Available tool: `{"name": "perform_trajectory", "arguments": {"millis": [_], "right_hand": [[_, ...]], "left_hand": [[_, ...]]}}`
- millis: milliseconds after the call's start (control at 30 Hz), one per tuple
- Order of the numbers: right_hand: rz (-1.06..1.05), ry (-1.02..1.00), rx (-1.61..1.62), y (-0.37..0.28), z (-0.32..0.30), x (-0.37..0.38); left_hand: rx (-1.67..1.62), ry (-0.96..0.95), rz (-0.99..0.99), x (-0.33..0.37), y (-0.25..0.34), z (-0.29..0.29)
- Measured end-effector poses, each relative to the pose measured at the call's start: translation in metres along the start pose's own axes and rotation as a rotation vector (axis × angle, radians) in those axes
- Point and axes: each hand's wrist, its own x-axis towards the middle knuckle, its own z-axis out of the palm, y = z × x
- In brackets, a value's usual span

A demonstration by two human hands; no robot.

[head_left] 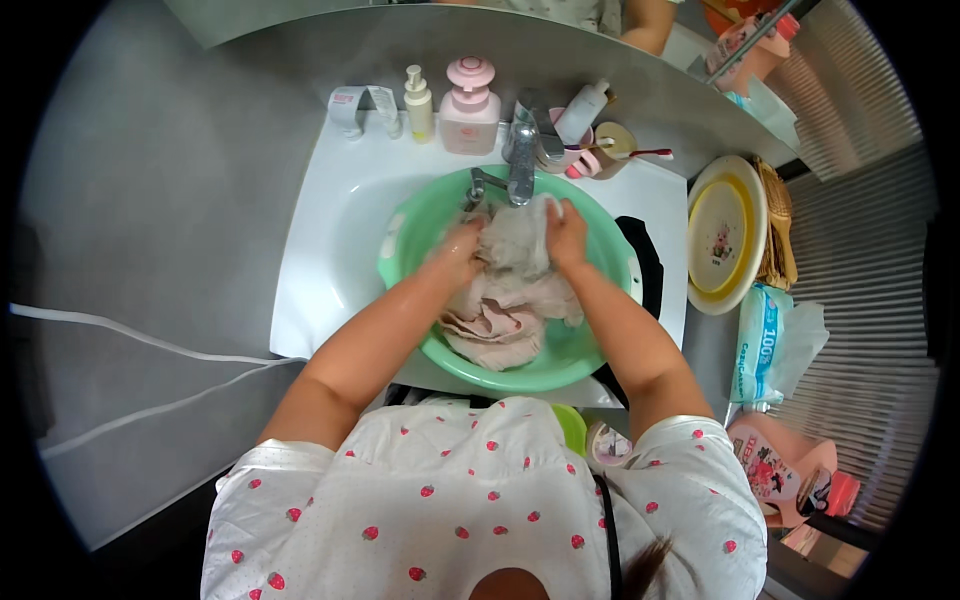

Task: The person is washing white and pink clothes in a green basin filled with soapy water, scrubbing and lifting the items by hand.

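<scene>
Both arms are reaching into a green bowl [560, 365] sitting in the white sink [320, 250]. The left hand [458, 248] and the right hand [566, 236] are each squeezing tight on a wet pale cloth [510, 290] lying in the bowl. Behind, a tap [520, 165] is hanging over it, and a pink soap bottle [470, 105] is standing further back.

Home bathroom, white washbasin [330, 240] with chrome tap [520, 170], pump bottles [468, 105], toothbrush cup [612, 150], mirror above

Cloth [505, 300] in basin [400, 262], basin in sink [320, 240] under tap [520, 165], bottles [468, 105] behind, plate [725, 235] right of sink
</scene>
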Motion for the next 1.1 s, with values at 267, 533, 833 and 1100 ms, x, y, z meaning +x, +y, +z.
{"name": "perform_trajectory", "arguments": {"millis": [267, 533, 833, 1100], "right_hand": [[-0.375, -0.715, -0.622, 0.043, 0.046, -0.016], [-0.056, -0.544, -0.35, 0.019, 0.053, -0.02], [-0.265, -0.006, 0.102, -0.084, 0.025, -0.076], [-0.046, 0.147, 0.143, -0.091, 0.033, -0.074]], "left_hand": [[0.061, -0.019, -0.062, 0.026, -0.008, -0.02], [-0.11, 0.053, -0.137, 0.022, -0.006, -0.001], [-0.149, -0.194, -0.021, 0.01, -0.012, 0.004], [-0.096, -0.108, 0.023, -0.01, -0.012, -0.003]]}}
